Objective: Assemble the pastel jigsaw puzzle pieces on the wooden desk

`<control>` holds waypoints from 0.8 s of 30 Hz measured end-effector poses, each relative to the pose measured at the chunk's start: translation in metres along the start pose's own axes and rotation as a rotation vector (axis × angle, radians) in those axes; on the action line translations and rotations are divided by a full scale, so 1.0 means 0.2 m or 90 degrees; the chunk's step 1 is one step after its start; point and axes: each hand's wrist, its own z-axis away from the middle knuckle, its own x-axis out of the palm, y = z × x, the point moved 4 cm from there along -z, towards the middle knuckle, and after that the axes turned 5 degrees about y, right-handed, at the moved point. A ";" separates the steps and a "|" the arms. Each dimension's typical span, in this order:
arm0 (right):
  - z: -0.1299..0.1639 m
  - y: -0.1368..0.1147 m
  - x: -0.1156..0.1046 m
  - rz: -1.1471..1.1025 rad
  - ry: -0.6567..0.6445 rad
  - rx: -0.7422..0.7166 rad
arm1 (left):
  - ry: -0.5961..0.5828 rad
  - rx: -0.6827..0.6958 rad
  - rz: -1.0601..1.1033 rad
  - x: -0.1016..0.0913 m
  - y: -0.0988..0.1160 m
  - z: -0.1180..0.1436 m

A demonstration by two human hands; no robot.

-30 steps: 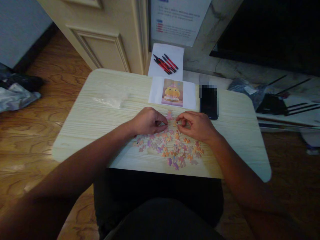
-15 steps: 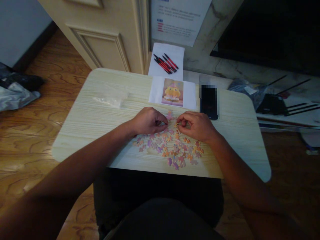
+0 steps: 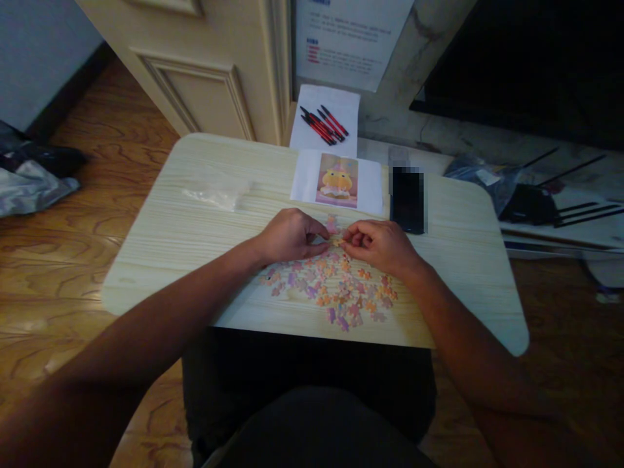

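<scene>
1. Left hand [image 3: 288,236]: palm down, knuckles uppermost, fingers curled inward, thumb and forefinger pinched together at the tip that faces the other hand.
2. Right hand [image 3: 381,246]: palm down, fingers bent, thumb and forefinger closed in a pinch pointing toward the left hand.
3. Fingertips of the two hands nearly meet at the midline.
4. Both forearms are bare and converge from the lower corners of the view, wrists straight, elbows spread wide.

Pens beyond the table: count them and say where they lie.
About 5 pens, red and black, bunched together on the white sheet on the floor beyond the table's far edge. They overlap, so one more may be hidden.
</scene>
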 end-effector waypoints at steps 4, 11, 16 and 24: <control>-0.01 -0.01 0.02 -0.020 0.012 -0.006 | 0.005 -0.006 -0.013 0.00 0.01 0.00; -0.02 -0.02 0.05 -0.005 0.019 -0.003 | 0.019 -0.010 -0.040 0.00 0.02 -0.01; -0.01 -0.03 0.03 0.010 0.021 -0.024 | 0.015 -0.020 -0.044 0.00 0.00 -0.01; 0.00 -0.01 -0.01 0.079 0.026 -0.015 | 0.020 -0.006 -0.044 0.00 0.01 -0.01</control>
